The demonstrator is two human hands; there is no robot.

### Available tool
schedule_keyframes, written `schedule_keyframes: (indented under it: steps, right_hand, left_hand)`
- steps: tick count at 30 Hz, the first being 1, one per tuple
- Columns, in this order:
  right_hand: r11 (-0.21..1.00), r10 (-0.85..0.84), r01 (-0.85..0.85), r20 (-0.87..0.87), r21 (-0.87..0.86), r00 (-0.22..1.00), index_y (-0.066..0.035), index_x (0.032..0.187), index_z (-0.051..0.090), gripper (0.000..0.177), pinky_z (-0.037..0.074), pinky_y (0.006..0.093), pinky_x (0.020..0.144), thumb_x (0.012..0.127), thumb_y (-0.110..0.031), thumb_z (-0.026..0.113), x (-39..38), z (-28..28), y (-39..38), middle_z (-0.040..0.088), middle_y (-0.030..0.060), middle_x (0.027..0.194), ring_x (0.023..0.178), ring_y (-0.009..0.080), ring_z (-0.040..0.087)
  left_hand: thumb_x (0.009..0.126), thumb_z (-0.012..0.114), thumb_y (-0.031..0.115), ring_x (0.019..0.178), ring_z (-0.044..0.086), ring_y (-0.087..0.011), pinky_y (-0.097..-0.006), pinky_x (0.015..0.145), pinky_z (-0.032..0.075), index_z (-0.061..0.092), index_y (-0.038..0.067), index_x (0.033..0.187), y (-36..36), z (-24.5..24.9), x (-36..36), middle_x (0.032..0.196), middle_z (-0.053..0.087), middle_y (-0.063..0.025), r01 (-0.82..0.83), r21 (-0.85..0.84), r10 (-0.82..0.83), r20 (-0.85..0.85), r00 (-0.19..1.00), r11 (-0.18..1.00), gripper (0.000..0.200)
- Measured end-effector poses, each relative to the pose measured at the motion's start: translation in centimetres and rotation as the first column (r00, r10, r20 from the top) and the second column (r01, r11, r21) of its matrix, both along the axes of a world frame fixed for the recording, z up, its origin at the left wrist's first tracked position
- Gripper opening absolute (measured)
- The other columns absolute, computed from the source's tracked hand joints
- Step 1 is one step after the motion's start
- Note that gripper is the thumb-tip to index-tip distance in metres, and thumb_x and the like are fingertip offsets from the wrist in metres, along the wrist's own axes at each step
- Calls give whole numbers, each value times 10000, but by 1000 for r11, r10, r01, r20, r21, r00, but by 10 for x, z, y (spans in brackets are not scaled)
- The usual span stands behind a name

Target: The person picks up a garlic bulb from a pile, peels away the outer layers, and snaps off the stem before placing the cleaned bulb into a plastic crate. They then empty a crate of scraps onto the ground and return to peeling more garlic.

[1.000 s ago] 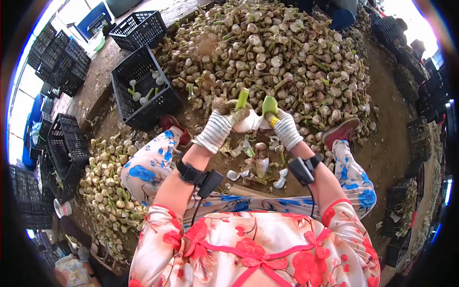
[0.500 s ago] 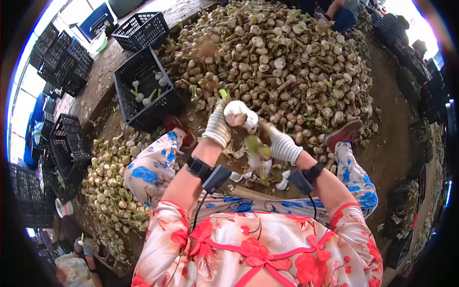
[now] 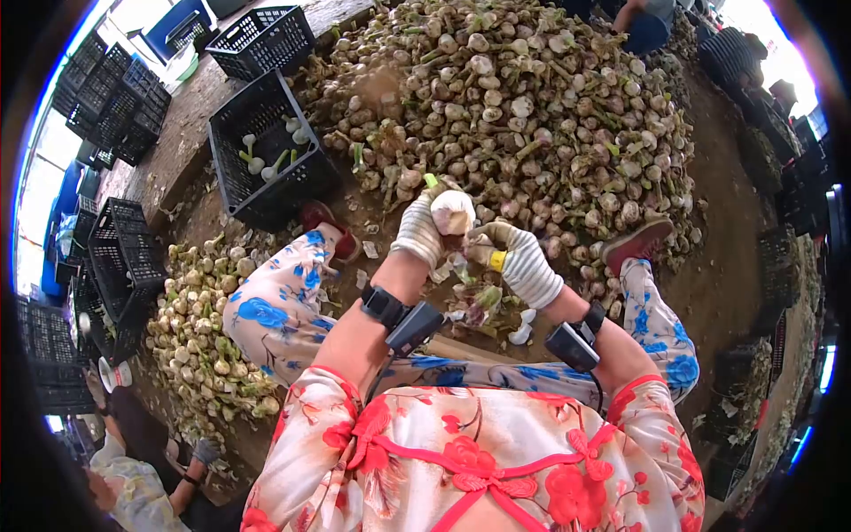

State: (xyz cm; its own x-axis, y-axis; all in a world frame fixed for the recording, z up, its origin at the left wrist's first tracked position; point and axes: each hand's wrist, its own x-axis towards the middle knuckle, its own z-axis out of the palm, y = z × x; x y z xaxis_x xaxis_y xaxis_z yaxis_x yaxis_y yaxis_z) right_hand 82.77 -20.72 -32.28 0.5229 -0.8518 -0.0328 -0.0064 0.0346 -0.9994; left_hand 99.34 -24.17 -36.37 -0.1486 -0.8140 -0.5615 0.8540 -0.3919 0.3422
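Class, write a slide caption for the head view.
Gloved left hand holds a garlic bulb, right hand beside it, before a garlic pile.

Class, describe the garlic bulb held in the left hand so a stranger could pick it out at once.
Start at the big garlic pile on the ground. At its near edge, the striped-gloved left hand grips one garlic bulb. It alone is held up off the ground, and it looks whiter than the bulbs behind.

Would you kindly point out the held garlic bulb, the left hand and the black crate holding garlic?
garlic bulb (image 3: 453, 211): head view, white rounded side.
left hand (image 3: 418, 232): head view, glove's back.
black crate (image 3: 292, 202): head view, near wall.
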Motion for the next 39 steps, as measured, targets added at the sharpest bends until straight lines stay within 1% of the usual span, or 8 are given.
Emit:
schedule_keyframes:
  steps: [6,8,10,17,22,30,34,39]
  right_hand:
    - [966,-184,32,588,258,788,-39,893,588,218,530,303,661,791,-228,622,-47,74,-38,623,116,877,722,186,611]
    - [990,-33,7,185,141,982,-33,957,569,283,518,318,700,773,-240,630,-64,32,-54,617,124,904,783,232,605]
    - [833,137,-482,-743,-271,655,-26,1022,546,353,489,333,738,738,-213,641,-56,4,-48,606,154,899,803,263,592]
    - [520,-405,-7,-254,-854,878,-68,1080,509,457,468,353,739,669,-150,693,16,13,-23,543,175,1031,865,334,554]
    - [776,-524,399,-146,-489,839,-13,889,570,110,455,290,548,799,-76,572,4,-42,-67,615,100,734,609,145,544]
    - [971,239,-162,-709,176,664,15,970,582,343,456,252,615,823,-295,566,-24,-49,-43,624,107,751,665,117,556]
    - [804,314,-587,-771,-94,554,-67,961,602,277,463,383,688,760,-249,547,-41,-90,-17,611,189,827,776,333,589]
    - [945,198,-320,-666,-64,719,-57,1059,557,282,460,354,705,789,-136,535,-59,-136,-30,607,199,872,817,323,589]
  left_hand:
    - [816,570,309,713,611,-189,-267,488,495,594,95,907,-11,-34,29,867,629,-40,-118,-39,122,126,984,992,233]
    - [802,593,303,699,614,-178,-276,490,508,602,97,882,-5,-17,24,816,634,-39,-238,77,228,115,967,968,222]
    - [785,616,303,712,616,-166,-287,509,523,601,99,882,-8,-11,18,817,635,-39,-233,69,230,50,972,970,226]
    - [775,622,351,704,600,-172,-302,549,505,575,78,958,8,12,-9,821,612,-56,-165,50,134,381,915,985,332]
    - [797,584,324,660,603,-217,-339,556,521,571,47,922,11,20,-12,812,615,-87,-301,52,271,309,912,952,304]
    - [802,463,493,708,603,-179,-325,448,448,577,177,929,2,-27,11,867,631,-19,-229,101,211,161,964,968,359]
    - [837,472,433,802,599,-200,-351,572,517,568,156,970,-8,1,72,912,613,-31,-236,-101,244,68,967,966,322]
    - [805,539,372,663,563,-218,-420,651,520,483,66,806,-36,47,165,780,559,-97,-779,-242,812,75,579,578,311]
